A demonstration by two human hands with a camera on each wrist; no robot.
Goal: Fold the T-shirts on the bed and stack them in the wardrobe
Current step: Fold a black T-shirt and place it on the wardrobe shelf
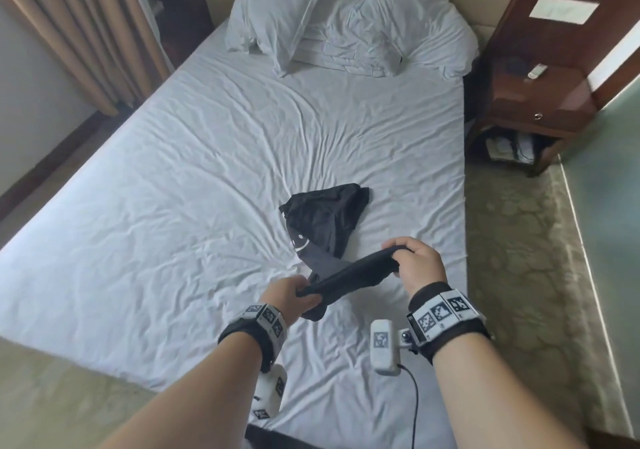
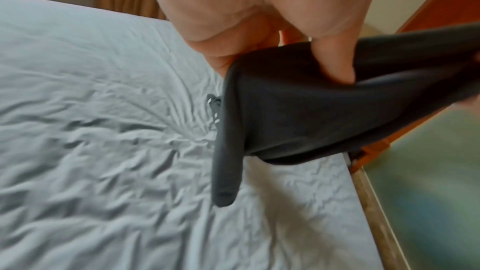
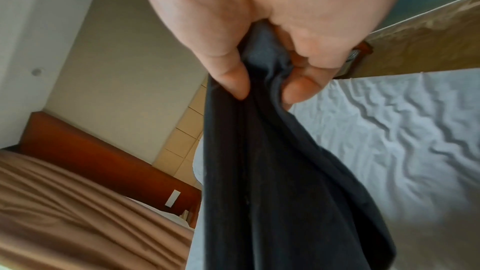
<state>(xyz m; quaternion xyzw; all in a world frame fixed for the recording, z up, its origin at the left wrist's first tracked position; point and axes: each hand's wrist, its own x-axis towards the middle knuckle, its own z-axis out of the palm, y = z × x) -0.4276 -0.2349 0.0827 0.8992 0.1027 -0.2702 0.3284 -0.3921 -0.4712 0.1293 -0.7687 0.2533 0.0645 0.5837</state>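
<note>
Both hands grasp a black cotton T-shirt (image 1: 349, 275) stretched between them above the white-sheeted bed (image 1: 173, 189), left hand (image 1: 291, 296) nearer the body, right hand (image 1: 420, 263) farther, the rest trailing ahead.

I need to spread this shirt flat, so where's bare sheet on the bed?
Bare: the white bedsheet left of the crumpled black T-shirt, and between it and the white pillows. Crowded: the headboard end, under pillows and bunched linen.

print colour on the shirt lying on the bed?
White, on the black T-shirt; clearest in the head view.
</note>
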